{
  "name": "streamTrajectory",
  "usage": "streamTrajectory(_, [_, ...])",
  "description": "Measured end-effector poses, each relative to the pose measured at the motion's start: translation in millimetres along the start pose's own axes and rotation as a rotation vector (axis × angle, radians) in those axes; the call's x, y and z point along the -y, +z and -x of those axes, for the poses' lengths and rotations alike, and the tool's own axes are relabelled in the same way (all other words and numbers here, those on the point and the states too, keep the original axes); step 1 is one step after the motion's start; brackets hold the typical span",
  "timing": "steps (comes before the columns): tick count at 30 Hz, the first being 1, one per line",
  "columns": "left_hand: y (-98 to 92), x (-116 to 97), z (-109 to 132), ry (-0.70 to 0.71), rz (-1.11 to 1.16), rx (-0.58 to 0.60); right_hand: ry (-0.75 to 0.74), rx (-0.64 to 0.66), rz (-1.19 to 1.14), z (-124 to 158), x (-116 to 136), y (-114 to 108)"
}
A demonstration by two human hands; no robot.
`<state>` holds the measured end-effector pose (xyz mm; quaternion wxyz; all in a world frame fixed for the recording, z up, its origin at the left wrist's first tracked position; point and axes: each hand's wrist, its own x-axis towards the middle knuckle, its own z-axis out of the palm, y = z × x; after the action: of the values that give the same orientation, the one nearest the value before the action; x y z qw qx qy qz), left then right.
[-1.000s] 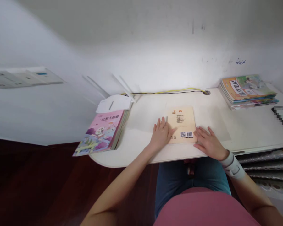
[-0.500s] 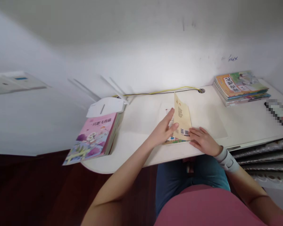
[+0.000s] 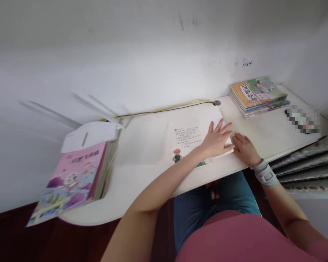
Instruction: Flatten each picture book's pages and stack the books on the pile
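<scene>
A thin children's book [image 3: 187,140] lies open on the white desk [image 3: 142,153], showing a white page with printed text and a small cartoon figure. My left hand [image 3: 217,140] lies flat on the book's right side, fingers spread, pressing the turned cover down. My right hand [image 3: 244,147] rests flat on the desk at the book's right edge, fingers stretched out and touching the left hand's side. A grey band is round my right wrist.
A stack of books with a pink cover [image 3: 71,180] overhangs the desk's left edge, with a white router [image 3: 90,131] behind it. Another stack of books [image 3: 258,95] sits at the back right. A yellow cable [image 3: 166,107] runs along the wall. A blurred-out object [image 3: 302,118] lies far right.
The book lay shut, back cover up. My left hand lifted the cover, swung it over to the right and now presses it flat. The view has shifted left.
</scene>
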<state>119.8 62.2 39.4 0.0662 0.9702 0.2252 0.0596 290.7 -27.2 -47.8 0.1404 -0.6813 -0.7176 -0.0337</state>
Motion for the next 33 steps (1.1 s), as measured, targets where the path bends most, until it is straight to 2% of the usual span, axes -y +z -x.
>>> streamTrajectory(4, [13.0,-5,-11,-0.042,-0.101,0.151,-0.009,-0.016,-0.010,0,0,1])
streamTrajectory(8, [27.7,-3,-13,-0.126,-0.101,0.216,-0.021,-0.014,-0.002,-2,1,0])
streamTrajectory(14, [49.9,-3,-5,-0.196,-0.077,0.218,-0.017,-0.026,-0.007,-1,2,2])
streamTrajectory(24, [67.5,-13,-3,-0.238,-0.044,0.175,0.002,-0.028,-0.037,-1,2,2])
streamTrajectory(30, [67.8,-27,-3,-0.269,0.013,0.171,0.008,-0.022,-0.018,-3,4,2])
streamTrajectory(33, [60.1,-24,-4,-0.286,0.062,0.202,0.008,-0.010,-0.037,-4,2,0])
